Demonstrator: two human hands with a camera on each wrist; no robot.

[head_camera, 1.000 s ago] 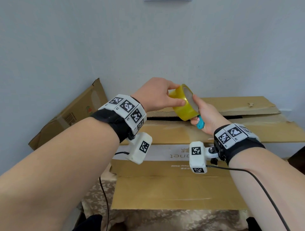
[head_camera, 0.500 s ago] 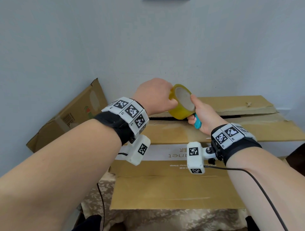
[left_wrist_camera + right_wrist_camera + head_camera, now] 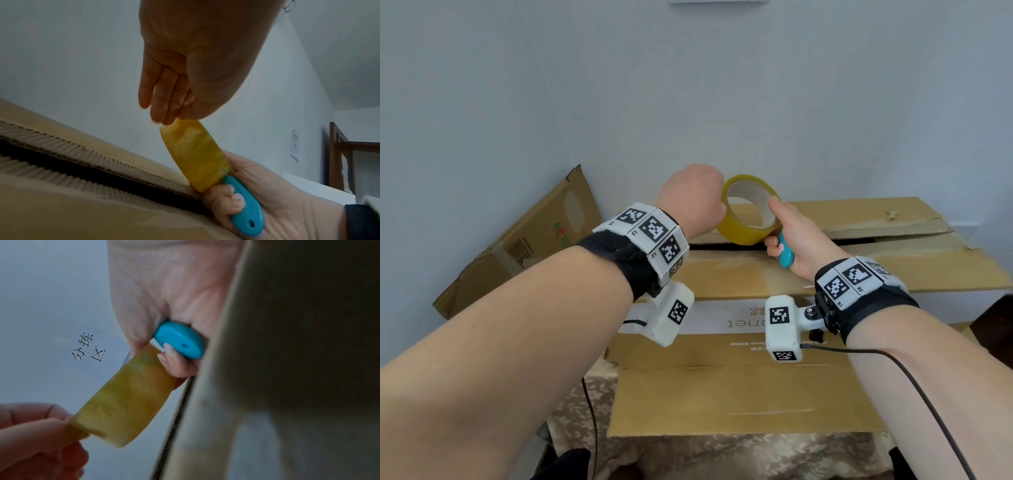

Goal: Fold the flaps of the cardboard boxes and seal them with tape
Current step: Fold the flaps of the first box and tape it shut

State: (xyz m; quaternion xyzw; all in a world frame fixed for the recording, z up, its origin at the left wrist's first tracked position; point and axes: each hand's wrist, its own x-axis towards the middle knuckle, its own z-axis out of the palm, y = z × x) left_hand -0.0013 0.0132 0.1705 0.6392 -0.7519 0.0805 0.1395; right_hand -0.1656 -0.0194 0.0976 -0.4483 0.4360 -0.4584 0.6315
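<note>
A yellow tape roll [image 3: 748,231] is held above the seam of a large cardboard box [image 3: 739,277], its open core turned toward me. My left hand [image 3: 691,200] pinches the roll's left edge with curled fingers [image 3: 162,112]. My right hand [image 3: 799,240] holds the roll's right side with the thumb up on its rim. The right hand's curled fingers also grip a blue cutter handle [image 3: 786,257] under the roll. The box's two top flaps are folded down, with a dark gap [image 3: 859,241] between them. I see no tape on the seam.
A second cardboard box [image 3: 517,246] leans against the wall at left. The large box rests on a patterned cloth [image 3: 722,455]. The pale wall stands right behind the box. A black cable [image 3: 928,394] hangs from my right wrist. Dark wooden furniture [image 3: 993,318] is at right.
Both hands have risen slightly toward the wall with the roll. The roll has turned so its open core faces me more. The grips look unchanged.
</note>
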